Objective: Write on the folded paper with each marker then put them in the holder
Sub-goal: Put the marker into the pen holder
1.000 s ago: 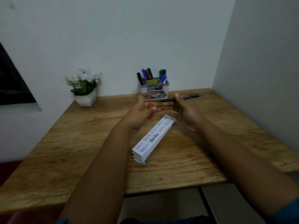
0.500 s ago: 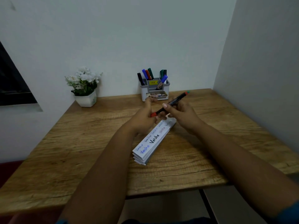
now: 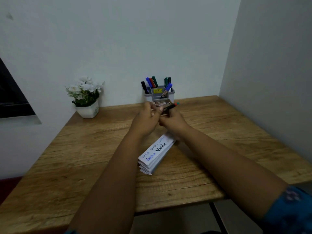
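Pale walls meet in a corner behind a wooden table (image 3: pixel 84 166), and a dark frame is cut off at the left edge of the view.

On the folded paper (image 3: pixel 156 153), which lies flat on the table under the two forearms, the word "Varsha" can be read several times: once in thick black letters, once in blue near the closer end, and more times in thin small writing along the upper edge. The far end of the paper is covered by the right wrist, so the writing there is not complete. The grey holder (image 3: pixel 159 96) stands at the back of the table against the wall. It has a yellow sticker inside and a brown label on the front where only "DPL" is clear; the rest is too small and partly behind the fingers. Black, blue, red and green markers stand in it.

Both hands are raised together just in front of the holder. The right hand (image 3: pixel 173 119) grips a black marker (image 3: pixel 169 107), whose red and teal end points up to the right. The left hand (image 3: pixel 146 120) has its fingers curled at the other end of the marker; this end is hidden, so I cannot tell if it holds a cap or the marker itself.

White flowers in a white pot (image 3: pixel 87 110) stand at the back left of the table.
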